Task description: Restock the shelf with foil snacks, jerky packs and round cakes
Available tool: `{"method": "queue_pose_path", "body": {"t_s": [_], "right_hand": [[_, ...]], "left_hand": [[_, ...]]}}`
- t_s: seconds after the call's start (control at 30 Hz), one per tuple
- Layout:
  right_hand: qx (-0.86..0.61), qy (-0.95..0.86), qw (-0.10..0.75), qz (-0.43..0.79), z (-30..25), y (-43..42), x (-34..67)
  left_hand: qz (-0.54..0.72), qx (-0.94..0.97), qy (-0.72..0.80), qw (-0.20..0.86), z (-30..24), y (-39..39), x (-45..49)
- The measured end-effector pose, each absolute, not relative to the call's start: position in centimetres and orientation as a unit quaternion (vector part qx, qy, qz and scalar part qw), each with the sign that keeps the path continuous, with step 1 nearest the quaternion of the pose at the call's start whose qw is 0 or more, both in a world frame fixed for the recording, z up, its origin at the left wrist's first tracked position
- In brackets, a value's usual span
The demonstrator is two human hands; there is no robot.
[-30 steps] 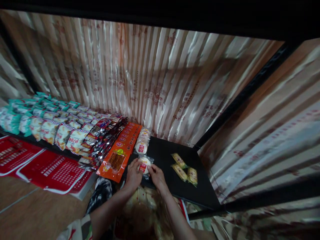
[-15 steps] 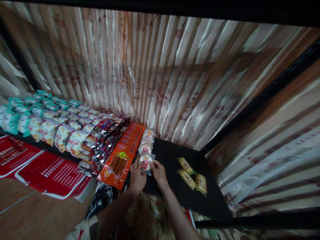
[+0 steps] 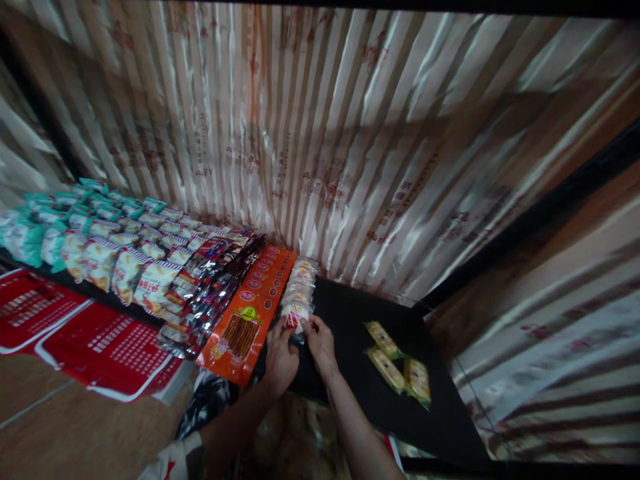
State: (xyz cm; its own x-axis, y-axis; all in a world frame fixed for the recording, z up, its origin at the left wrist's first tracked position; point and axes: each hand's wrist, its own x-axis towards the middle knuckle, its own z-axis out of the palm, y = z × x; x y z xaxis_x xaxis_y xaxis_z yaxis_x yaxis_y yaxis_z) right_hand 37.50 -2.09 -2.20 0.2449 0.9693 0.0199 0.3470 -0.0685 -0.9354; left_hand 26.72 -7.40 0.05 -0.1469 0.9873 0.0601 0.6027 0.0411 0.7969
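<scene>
Both hands meet at the near end of a row of round white snack packs lying on a black shelf. My left hand and my right hand pinch the nearest white pack from either side, pressing it against the row. An orange packet row lies just left of the hands. Three small yellow packs lie to the right of my right hand.
Rows of dark foil packets and white and teal snack bags fill the shelf to the left. Red baskets lie on the floor below. A striped shiny curtain backs the shelf. Dark frame bars cross at right.
The hands have pushed the white pack farther back along the shelf, up against the row. The view has shifted, so everything sits slightly right and lower than before.
</scene>
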Motion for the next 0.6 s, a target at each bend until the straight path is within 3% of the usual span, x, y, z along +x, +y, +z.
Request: {"method": "queue_pose_path", "body": {"t_s": [0.37, 0.6], "right_hand": [[-0.627, -0.489, 0.487, 0.362, -3.2, -2.5, 37.2], [-0.62, -0.452, 0.546, 0.335, -2.4, -8.1, 37.4]], "left_hand": [[0.343, 0.585, 0.679, 0.28, 0.1, -7.4, 27.2], [0.381, 0.625, 0.64, 0.231, -0.5, -9.3, 26.5]]}}
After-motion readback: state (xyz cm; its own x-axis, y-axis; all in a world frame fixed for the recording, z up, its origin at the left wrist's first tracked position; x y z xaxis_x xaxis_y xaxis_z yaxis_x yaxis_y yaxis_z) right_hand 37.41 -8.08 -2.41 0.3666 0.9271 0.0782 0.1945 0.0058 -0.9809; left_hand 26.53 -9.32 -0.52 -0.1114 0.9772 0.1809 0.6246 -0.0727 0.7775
